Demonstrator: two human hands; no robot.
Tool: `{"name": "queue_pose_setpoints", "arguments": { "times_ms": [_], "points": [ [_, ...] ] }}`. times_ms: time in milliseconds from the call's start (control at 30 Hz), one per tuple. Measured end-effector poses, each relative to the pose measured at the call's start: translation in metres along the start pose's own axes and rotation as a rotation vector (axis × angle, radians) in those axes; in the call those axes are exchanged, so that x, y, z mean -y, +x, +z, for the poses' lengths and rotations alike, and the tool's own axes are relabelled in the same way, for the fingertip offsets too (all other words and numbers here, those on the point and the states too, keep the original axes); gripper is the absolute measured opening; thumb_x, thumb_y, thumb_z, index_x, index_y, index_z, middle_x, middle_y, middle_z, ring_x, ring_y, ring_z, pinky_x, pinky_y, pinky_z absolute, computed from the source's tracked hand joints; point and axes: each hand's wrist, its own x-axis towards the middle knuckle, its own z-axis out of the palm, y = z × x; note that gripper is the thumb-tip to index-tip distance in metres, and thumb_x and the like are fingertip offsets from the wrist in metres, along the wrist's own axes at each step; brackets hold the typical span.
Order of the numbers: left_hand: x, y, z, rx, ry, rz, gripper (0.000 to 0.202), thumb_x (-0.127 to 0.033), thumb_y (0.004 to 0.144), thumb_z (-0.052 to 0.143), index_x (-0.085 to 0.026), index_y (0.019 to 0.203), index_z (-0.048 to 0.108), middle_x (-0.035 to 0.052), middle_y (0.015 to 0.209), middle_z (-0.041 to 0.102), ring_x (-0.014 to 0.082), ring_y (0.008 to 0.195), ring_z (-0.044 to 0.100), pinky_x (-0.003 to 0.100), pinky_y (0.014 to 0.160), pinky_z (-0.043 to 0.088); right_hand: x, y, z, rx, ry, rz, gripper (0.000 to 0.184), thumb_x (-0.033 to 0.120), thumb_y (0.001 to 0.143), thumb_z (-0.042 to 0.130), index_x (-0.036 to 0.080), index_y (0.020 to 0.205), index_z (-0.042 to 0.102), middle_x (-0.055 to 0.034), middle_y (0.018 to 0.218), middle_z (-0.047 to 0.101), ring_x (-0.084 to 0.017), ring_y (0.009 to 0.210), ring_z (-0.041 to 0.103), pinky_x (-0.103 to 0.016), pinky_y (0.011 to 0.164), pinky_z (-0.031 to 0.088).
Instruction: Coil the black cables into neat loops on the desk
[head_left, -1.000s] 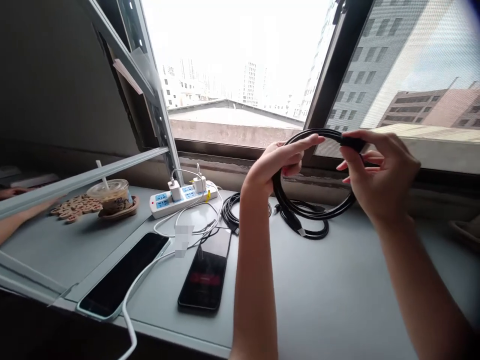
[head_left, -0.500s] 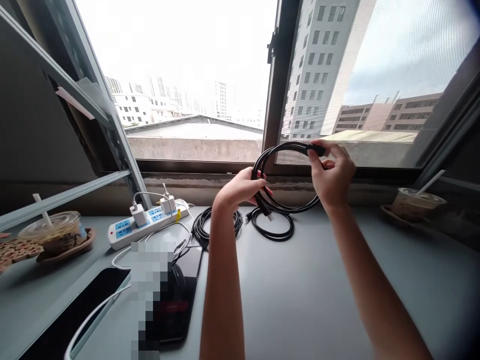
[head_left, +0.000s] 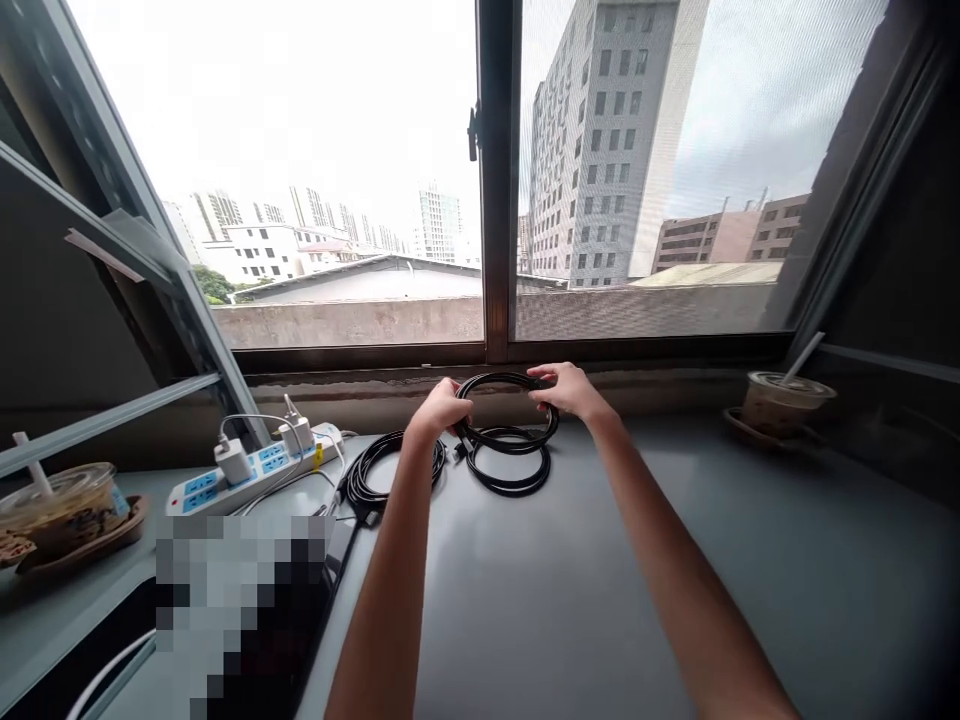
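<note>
Cable coil [head_left: 504, 377] gripped at both sides, three coils in total.
Left hand [head_left: 442, 408] and right hand [head_left: 570, 390] each close on its rim; second coil [head_left: 510, 490] just below it, third coil [head_left: 358, 475] to its left.

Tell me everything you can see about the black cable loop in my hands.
The black cable loop is a thin, smooth, rubbery-looking cord wound into a round coil of a few turns. It is held tilted over the grey desk near the window, left hand gripping its left side, right hand its upper right. Its lower edge overlaps another black coil on the desk; contact is unclear.
</note>
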Motion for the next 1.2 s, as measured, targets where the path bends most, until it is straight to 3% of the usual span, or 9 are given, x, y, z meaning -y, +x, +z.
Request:
{"name": "queue_pose_setpoints", "arguments": {
  "times_ms": [167, 300, 433, 667, 800, 967, 1100, 1200],
  "points": [
    [0.022, 0.02, 0.028, 0.086, 0.188, -0.162, 0.033, -0.003, 0.061, 0.058, -0.01, 0.093, 0.054, -0.0004, 0.054, 0.056, 0.0162, 0.046, 0.059, 0.022, 0.042, 0.046, -0.031, 0.014, 0.021, 0.242, -0.079, 0.178, 0.025, 0.024, 0.087, 0.057, 0.012, 0.109, 0.057, -0.0043, 0.093, 0.062, -0.011, 0.073, 0.061, -0.025, 0.06, 0.053],
    [0.035, 0.028, 0.049, 0.135, 0.34, -0.247, 0.027, -0.002, 0.058, 0.061, -0.007, 0.084, 0.061, 0.008, 0.062, 0.064, 0.0198, 0.049, 0.062, 0.025, 0.045, 0.049, -0.048, 0.017, 0.037, 0.308, -0.188, 0.273, 0.024, 0.027, 0.087, 0.056, 0.013, 0.107, 0.057, -0.0061, 0.102, 0.06, -0.014, 0.085, 0.06, -0.031, 0.071, 0.053],
    [0.038, 0.027, 0.06, 0.133, 0.453, -0.278, 0.033, -0.003, 0.057, 0.062, -0.009, 0.089, 0.063, 0.014, 0.082, 0.07, 0.0225, 0.058, 0.066, 0.026, 0.048, 0.051, -0.051, 0.018, 0.043, 0.328, -0.273, 0.309, 0.026, 0.028, 0.087, 0.055, 0.014, 0.109, 0.057, -0.0069, 0.107, 0.059, -0.016, 0.091, 0.059, -0.035, 0.077, 0.052],
    [0.025, 0.023, 0.056, 0.102, 0.522, -0.272, 0.031, -0.005, 0.062, 0.06, -0.009, 0.093, 0.063, 0.0147, 0.088, 0.07, 0.0226, 0.065, 0.068, 0.026, 0.055, 0.052, -0.051, 0.021, 0.041, 0.277, -0.345, 0.273, 0.027, 0.029, 0.088, 0.055, 0.015, 0.111, 0.056, -0.0074, 0.11, 0.058, -0.017, 0.094, 0.059, -0.036, 0.08, 0.051],
    [0.025, 0.02, 0.058, 0.069, 0.551, -0.272, 0.037, -0.009, 0.067, 0.065, -0.009, 0.103, 0.061, 0.0168, 0.104, 0.066, 0.0217, 0.075, 0.068, 0.029, 0.065, 0.053, -0.054, 0.02, 0.042, 0.276, -0.359, 0.267, 0.027, 0.029, 0.087, 0.055, 0.015, 0.11, 0.057, -0.0075, 0.111, 0.058, -0.017, 0.095, 0.058, -0.037, 0.081, 0.05],
    [0.031, 0.021, 0.063, 0.069, 0.538, -0.285, 0.03, -0.025, 0.082, 0.061, -0.012, 0.109, 0.058, 0.0086, 0.103, 0.065, 0.0164, 0.084, 0.065, 0.033, 0.072, 0.054, -0.056, 0.019, 0.042, 0.27, -0.365, 0.277, 0.025, 0.03, 0.087, 0.055, 0.014, 0.107, 0.058, -0.0072, 0.109, 0.059, -0.017, 0.094, 0.059, -0.037, 0.081, 0.05],
    [0.028, 0.021, 0.058, 0.028, 0.51, -0.267, 0.034, -0.021, 0.074, 0.068, -0.012, 0.106, 0.061, 0.011, 0.103, 0.067, 0.0187, 0.083, 0.066, 0.031, 0.074, 0.052, -0.055, 0.019, 0.037, 0.249, -0.364, 0.29, 0.023, 0.03, 0.087, 0.056, 0.014, 0.103, 0.06, -0.0061, 0.103, 0.061, -0.016, 0.09, 0.06, -0.035, 0.079, 0.051],
    [0.022, 0.018, 0.045, -0.026, 0.475, -0.247, 0.037, -0.024, 0.067, 0.072, -0.014, 0.102, 0.063, 0.0119, 0.106, 0.067, 0.0214, 0.08, 0.068, 0.029, 0.075, 0.05, -0.049, 0.018, 0.029, 0.188, -0.363, 0.295, 0.022, 0.031, 0.087, 0.056, 0.013, 0.1, 0.061, -0.0058, 0.101, 0.063, -0.015, 0.09, 0.06, -0.036, 0.081, 0.05]
  ]
}}
